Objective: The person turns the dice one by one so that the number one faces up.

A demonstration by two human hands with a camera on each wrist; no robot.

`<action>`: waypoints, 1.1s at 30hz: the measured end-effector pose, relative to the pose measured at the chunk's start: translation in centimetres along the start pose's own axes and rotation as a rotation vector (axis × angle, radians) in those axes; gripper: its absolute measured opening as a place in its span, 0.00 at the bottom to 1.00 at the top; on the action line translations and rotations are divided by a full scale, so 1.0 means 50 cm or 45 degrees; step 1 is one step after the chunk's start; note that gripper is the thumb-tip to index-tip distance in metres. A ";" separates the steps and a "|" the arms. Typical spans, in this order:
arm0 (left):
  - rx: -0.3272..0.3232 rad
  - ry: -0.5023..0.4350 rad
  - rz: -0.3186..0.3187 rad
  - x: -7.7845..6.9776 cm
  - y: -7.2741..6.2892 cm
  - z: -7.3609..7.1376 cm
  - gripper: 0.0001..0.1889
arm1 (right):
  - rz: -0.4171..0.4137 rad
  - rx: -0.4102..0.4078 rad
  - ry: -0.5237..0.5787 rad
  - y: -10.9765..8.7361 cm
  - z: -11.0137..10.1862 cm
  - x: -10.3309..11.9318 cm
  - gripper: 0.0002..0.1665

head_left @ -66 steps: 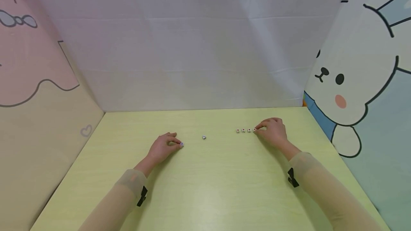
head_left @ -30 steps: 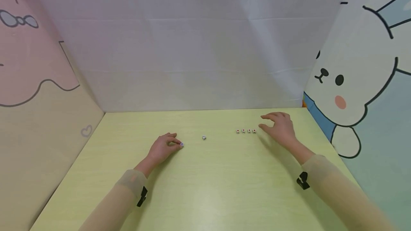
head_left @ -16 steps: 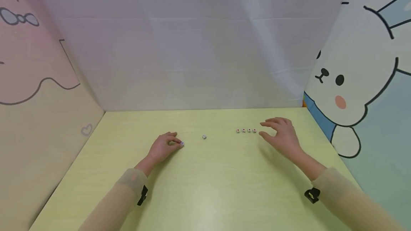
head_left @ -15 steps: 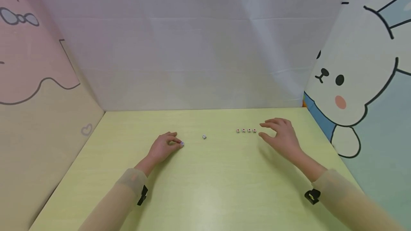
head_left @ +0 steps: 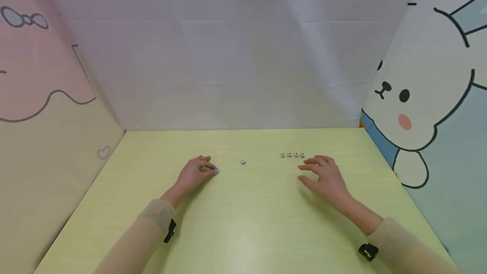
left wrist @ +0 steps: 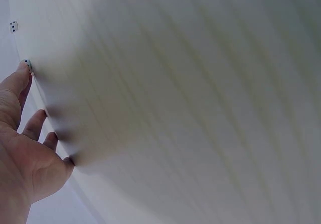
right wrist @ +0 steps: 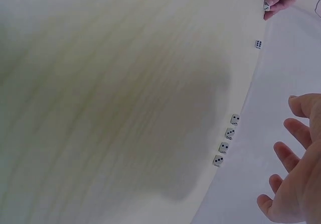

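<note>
My left hand (head_left: pixel 195 175) pinches a small white die (head_left: pixel 217 170) between thumb and index finger at the left of the table; the left wrist view shows the same die (left wrist: pixel 27 65) at the fingertips. To its right a single die (head_left: pixel 242 162) lies by itself. Farther right, several dice (head_left: pixel 289 154) with red dots on top stand in a short, spaced row. My right hand (head_left: pixel 327 181) hovers just in front of the row's right end, fingers spread and holding nothing. In the right wrist view that row of dice (right wrist: pixel 229 133) lies beyond its fingers.
The pale wooden table (head_left: pixel 243 223) ends at a white cloth backdrop (head_left: pixel 236 75). A pink and cream printed panel (head_left: pixel 49 147) borders the left side, and a rabbit-print panel (head_left: pixel 430 109) the right.
The right hand has let go of the rightmost die in the row, lifted off and come back toward the person, fingers apart. The left hand keeps its pinch on its die, nearly still.
</note>
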State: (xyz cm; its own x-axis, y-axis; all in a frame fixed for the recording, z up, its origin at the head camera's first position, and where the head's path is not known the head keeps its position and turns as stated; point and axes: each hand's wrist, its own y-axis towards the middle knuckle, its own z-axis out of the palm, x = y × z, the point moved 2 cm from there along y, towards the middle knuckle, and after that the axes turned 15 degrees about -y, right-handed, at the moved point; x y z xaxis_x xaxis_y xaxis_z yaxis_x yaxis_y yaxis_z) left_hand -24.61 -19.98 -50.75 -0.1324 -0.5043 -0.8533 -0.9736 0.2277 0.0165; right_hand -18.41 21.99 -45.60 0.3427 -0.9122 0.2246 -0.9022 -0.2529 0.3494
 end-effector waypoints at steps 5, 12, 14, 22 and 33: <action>-0.002 0.006 0.003 -0.004 0.000 0.000 0.09 | -0.051 -0.026 -0.003 0.012 0.017 0.023 0.17; -0.004 0.016 -0.012 0.000 0.000 0.000 0.09 | -0.100 0.004 0.001 0.058 0.043 0.067 0.16; -0.006 0.016 -0.020 0.002 -0.001 -0.001 0.09 | -0.115 0.018 0.009 0.072 0.051 0.082 0.16; -0.002 -0.005 -0.022 0.002 -0.002 0.001 0.09 | -0.127 0.080 -0.023 0.129 0.085 0.132 0.14; -0.003 -0.007 -0.011 -0.006 -0.002 0.000 0.08 | -0.158 0.149 -0.058 0.195 0.138 0.155 0.11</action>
State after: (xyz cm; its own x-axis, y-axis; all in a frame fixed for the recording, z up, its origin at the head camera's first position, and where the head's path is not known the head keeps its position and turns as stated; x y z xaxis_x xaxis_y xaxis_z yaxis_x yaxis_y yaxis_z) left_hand -24.48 -19.86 -50.48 -0.1231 -0.5015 -0.8564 -0.9751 0.2214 0.0105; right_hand -26.38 10.24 -46.72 0.4438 -0.8845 0.1439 -0.8788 -0.3981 0.2631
